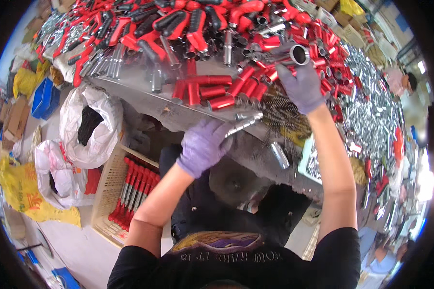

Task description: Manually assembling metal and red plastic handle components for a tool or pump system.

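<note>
My left hand (pixel 205 145), in a purple glove, is closed around one end of a slim silver metal rod (pixel 246 124) with ringed segments. The rod points up and to the right over the near edge of the bench. Farther right, my purple-gloved right hand (pixel 304 89) reaches into the pile, its fingers at a shiny metal tube (pixel 287 55) whose round open end faces me. Red sleeves (pixel 212 91) lie between the two hands. A short silver cylinder (pixel 279 154) rests at the bench edge, with a smaller silver piece (pixel 243 116) near the rod.
Red-and-black handles (pixel 171 24) are heaped at the back. Small chrome parts (pixel 369 115) spread along the right. Below the bench at left, a cream crate (pixel 108 192) holds several red-ended tools (pixel 135 192), beside white sacks (pixel 111 130) and a blue bin (pixel 45 98). Other people are at far right.
</note>
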{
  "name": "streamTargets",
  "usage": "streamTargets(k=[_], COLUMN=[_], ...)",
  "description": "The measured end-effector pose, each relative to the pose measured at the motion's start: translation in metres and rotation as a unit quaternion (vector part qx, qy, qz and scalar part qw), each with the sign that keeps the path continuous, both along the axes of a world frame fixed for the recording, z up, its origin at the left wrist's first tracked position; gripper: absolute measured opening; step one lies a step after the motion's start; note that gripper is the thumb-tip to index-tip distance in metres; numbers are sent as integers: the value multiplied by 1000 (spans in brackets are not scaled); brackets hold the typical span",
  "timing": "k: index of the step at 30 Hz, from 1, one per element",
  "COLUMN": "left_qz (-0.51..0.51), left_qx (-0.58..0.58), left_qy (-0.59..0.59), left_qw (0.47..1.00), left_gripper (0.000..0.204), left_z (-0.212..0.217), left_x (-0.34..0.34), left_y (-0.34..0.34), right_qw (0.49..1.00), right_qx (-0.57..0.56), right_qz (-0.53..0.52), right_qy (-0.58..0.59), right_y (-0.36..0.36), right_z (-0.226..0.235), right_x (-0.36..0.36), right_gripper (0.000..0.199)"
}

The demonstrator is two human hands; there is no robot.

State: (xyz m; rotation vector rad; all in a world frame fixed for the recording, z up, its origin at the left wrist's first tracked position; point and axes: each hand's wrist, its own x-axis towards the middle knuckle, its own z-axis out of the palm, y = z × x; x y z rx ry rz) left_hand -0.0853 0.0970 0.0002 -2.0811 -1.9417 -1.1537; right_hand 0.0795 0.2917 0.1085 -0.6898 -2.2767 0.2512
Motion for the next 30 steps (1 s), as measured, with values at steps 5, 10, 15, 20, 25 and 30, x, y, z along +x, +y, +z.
streamTargets(k=[5, 10, 15, 20, 25, 30], left_qz=[-97, -92, -53, -257, -343, -409], left_qx=[55, 21, 57, 105, 99, 37], left_qy=[147, 206, 178, 98, 108, 140], left_qw=[983, 974, 981, 956, 928, 901], left_gripper=[36, 41, 41, 40, 55, 53], left_z=[-7, 1, 11, 55, 60, 49], left_x=[-6, 2, 34, 160, 256, 304], left_y=[22, 30, 15, 5, 32, 40], right_qw=[991, 952, 924, 937, 948, 938], right_qx=[2, -81, -160, -231, -226, -288], right_qz=[-112, -237, -272, -234, -197, -182], right_qy=[-74, -178, -217, -115, -107, -62], right_y=[-89, -146, -170, -182, -194, -199], right_z=[18, 7, -2, -9, -4, -21], right_x=[107, 195, 252, 284, 300, 367], right_gripper=[53, 52, 49, 48, 45, 38])
